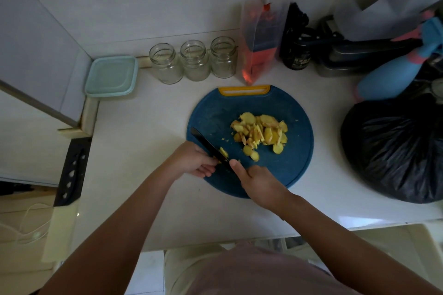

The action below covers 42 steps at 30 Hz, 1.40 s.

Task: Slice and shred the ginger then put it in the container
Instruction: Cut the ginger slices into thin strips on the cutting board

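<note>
A pale pink shirt front (251,270) fills the bottom edge. Beyond it, on the white countertop (143,151), lies a round blue plastic cutting board (297,151). The right hand (257,183) wraps the handle of a black-bladed knife (207,145), one finger stretched along its spine. The left hand (195,163), fingers curled, pins a mostly hidden ginger piece (219,162) against the blade. Yellow ginger slices (261,132) are heaped mid-board. A pale teal square lidded container (111,76) sits well apart, far left.

Pink top (251,273), cream trousers (184,266), bare forearms (134,206)
</note>
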### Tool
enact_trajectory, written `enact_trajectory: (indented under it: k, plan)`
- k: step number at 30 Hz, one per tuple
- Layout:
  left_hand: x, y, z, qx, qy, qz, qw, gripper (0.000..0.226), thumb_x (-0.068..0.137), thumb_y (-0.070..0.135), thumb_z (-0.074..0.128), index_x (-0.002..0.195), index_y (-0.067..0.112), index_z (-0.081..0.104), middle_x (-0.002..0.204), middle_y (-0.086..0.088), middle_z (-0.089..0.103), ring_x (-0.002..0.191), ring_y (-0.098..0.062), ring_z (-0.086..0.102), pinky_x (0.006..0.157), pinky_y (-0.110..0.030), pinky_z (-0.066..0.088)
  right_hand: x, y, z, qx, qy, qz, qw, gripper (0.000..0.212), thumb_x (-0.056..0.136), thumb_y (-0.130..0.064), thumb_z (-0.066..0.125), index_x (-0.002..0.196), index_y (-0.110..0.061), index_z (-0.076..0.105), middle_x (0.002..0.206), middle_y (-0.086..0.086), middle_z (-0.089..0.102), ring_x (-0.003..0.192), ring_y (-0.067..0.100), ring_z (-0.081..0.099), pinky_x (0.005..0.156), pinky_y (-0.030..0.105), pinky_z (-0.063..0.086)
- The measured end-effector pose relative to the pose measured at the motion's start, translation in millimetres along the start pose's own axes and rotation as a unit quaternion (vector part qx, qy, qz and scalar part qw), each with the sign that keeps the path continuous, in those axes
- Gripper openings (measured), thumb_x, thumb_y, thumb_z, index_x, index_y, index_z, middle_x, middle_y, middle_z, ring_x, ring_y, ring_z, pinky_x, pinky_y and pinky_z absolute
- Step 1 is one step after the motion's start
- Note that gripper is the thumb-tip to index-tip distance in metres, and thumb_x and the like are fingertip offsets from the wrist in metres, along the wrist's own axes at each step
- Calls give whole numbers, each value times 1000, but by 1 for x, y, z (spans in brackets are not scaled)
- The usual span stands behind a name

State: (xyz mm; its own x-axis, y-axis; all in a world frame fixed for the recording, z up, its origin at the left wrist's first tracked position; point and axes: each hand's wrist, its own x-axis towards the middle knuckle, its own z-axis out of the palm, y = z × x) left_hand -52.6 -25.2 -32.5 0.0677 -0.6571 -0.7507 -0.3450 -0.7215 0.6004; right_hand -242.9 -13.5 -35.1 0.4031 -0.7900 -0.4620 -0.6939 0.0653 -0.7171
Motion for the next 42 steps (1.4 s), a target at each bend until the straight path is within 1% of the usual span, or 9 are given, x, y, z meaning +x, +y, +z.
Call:
enact_trajectory:
  k: [3, 8, 14, 21, 25, 31, 36, 40, 42]
  plan:
    - [3, 2, -6, 6, -22, 2, 1000, 7, 82, 12, 74, 82, 6, 70, 74, -9, 70, 60, -14, 67, 62, -22, 57, 1, -2, 0, -9, -2, -5, 1000, 61, 103, -43, 34, 51, -12, 30, 44, 1, 32, 33, 7, 37, 46, 14, 35]
    - [7, 4, -9, 31, -46, 6, 998, 5, 83, 12, 72, 83, 7, 70, 76, -9, 70, 58, -11, 67, 57, -19, 54, 1, -3, -3, -2, -15, 10, 1000, 61, 103, -44, 33, 51, -12, 32, 45, 1, 34, 34, 4, 40, 48, 12, 36]
    - [10, 5, -10, 29, -52, 6, 998, 5, 83, 9, 72, 80, 7, 70, 72, -8, 70, 57, -11, 67, 55, -19, 54, 7, 0, 0, 5, -32, 56, 998, 62, 100, -52, 33, 54, -11, 39, 51, 3, 43, 34, 3, 41, 42, 11, 34]
    - [12, 4, -11, 23, -52, 5, 998, 7, 82, 9, 73, 83, 3, 70, 67, -6, 70, 55, -11, 66, 53, -18, 53, 8, -4, -4, 29, -54, 84, 995, 60, 99, -55, 32, 56, -14, 35, 50, 1, 38, 29, 4, 37, 33, 12, 28]
    - [13, 2, -10, 12, -49, 9, 999, 6, 82, 9, 73, 80, 5, 70, 69, -7, 70, 56, -11, 66, 54, -19, 53, 9, -4, -3, 36, -73, 103, 991, 61, 97, -61, 30, 58, -15, 37, 53, 3, 39, 36, 6, 34, 33, 13, 27]
    - [12, 1, -9, 6, -45, 11, 999, 6, 82, 9, 73, 81, 4, 69, 66, -6, 70, 54, -11, 66, 53, -18, 53, 11, -7, -1, 20, -68, 107, 992, 61, 99, -58, 29, 59, -13, 39, 53, 2, 41, 29, 2, 35, 31, 10, 27]
    - [14, -1, -9, 3, -44, 11, 999, 8, 81, 9, 74, 78, 5, 69, 66, -6, 70, 57, -12, 67, 54, -20, 53, 11, -10, 3, 3, -57, 98, 994, 60, 101, -53, 28, 59, -12, 41, 54, 2, 45, 34, 3, 43, 38, 12, 33]
    - [14, -1, -11, -6, -37, -2, 999, 12, 80, 10, 75, 84, 0, 70, 68, -7, 71, 59, -15, 68, 57, -21, 55, 11, -17, 6, -62, -69, 83, 992, 53, 102, -52, 22, 64, -18, 37, 64, 2, 44, 55, 10, 39, 60, 27, 36]
    - [12, -1, -10, -11, -31, -8, 999, 17, 80, 11, 75, 88, -3, 70, 69, -8, 72, 61, -16, 68, 59, -22, 56, 11, -17, 6, -56, -70, 95, 991, 53, 101, -55, 23, 65, -18, 38, 66, 2, 44, 56, 11, 39, 62, 26, 35]
